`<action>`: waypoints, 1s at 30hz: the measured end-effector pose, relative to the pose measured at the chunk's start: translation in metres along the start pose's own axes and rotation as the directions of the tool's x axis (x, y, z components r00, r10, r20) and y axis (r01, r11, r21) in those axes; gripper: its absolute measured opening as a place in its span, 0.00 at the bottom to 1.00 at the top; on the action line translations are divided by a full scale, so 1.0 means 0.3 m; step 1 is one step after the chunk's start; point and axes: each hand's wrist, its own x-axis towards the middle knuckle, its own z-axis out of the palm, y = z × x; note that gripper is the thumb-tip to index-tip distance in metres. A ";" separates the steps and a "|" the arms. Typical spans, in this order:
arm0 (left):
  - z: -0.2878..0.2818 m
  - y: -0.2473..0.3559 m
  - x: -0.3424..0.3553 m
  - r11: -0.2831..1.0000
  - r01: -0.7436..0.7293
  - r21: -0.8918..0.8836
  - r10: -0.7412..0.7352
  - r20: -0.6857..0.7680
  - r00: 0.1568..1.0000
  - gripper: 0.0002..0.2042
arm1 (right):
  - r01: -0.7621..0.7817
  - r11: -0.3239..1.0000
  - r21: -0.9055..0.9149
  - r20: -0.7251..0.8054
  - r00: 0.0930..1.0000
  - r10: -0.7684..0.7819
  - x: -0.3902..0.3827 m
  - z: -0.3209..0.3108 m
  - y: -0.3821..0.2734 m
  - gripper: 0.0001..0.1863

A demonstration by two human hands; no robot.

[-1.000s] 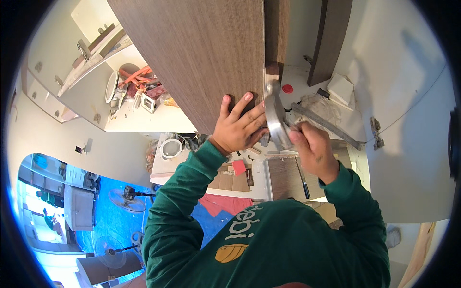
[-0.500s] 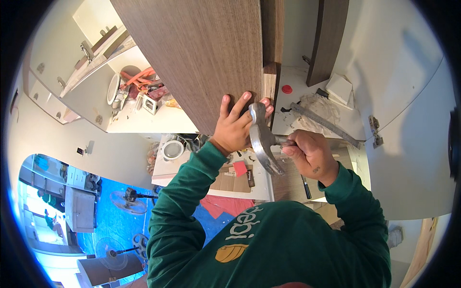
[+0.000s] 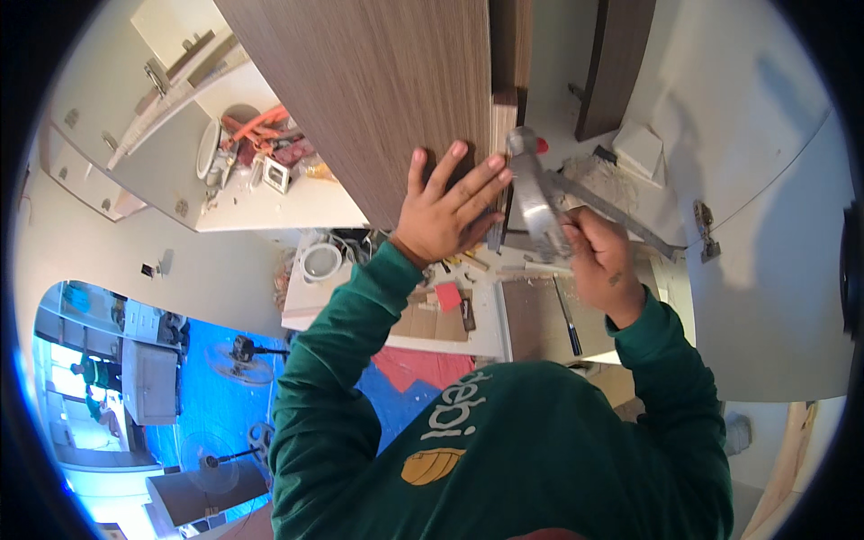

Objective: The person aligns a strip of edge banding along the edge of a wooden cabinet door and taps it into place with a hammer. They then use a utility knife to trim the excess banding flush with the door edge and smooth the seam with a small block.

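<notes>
My left hand (image 3: 450,211) lies with spread fingers on a tall brown wood-grain panel (image 3: 387,90), close to its right edge. Its thumb stretches toward the lower right. My right hand (image 3: 601,261) is closed around the handle of a claw hammer (image 3: 537,198), just right of my left fingertips. The hammer's metal head is slightly blurred, and most of the handle is hidden by my fist. A pale wooden strip (image 3: 504,115) runs along the panel's right edge, beyond the hammer head. Whether the hammer touches the strip, I cannot tell.
A grey bar (image 3: 621,216) and white blocks (image 3: 639,148) lie on the shelf at right. Below my right hand rests a black-handled tool (image 3: 570,319). A cabinet at left holds orange tubing (image 3: 256,126). Fans (image 3: 243,355) stand on blue floor covering; a person (image 3: 97,382) is far left.
The hammer and my right hand have shifted right and slightly away from me, off from in front of my left hand. My left hand has moved slightly up the panel, its thumb now showing.
</notes>
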 end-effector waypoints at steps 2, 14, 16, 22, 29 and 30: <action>0.005 0.012 0.003 1.000 -0.009 0.017 0.010 -0.026 1.000 0.35 | -0.027 0.998 0.057 0.001 1.000 0.027 -0.055 -0.028 0.020 0.12; 0.088 0.011 -0.060 0.993 -0.037 0.114 0.044 -0.061 0.997 0.35 | -0.296 0.947 -0.122 0.309 0.896 0.320 -0.419 0.046 0.282 0.14; 0.117 0.010 -0.083 0.992 -0.054 0.115 0.063 -0.077 0.995 0.36 | -0.198 0.965 -0.171 0.311 0.919 0.244 -0.433 0.095 0.338 0.14; 0.177 0.013 -0.133 0.993 -0.040 0.111 0.052 -0.105 0.993 0.34 | -0.141 0.964 -0.227 0.313 0.926 0.210 -0.424 0.199 0.466 0.18; 0.191 0.002 -0.148 0.984 -0.110 0.143 0.123 -0.086 0.989 0.41 | -0.011 0.991 -0.135 0.366 0.929 0.060 -0.392 0.235 0.445 0.20; 0.192 0.003 -0.148 0.983 -0.112 0.148 0.126 -0.089 0.988 0.41 | -0.053 0.983 -0.174 0.352 0.929 0.112 -0.390 0.245 0.470 0.20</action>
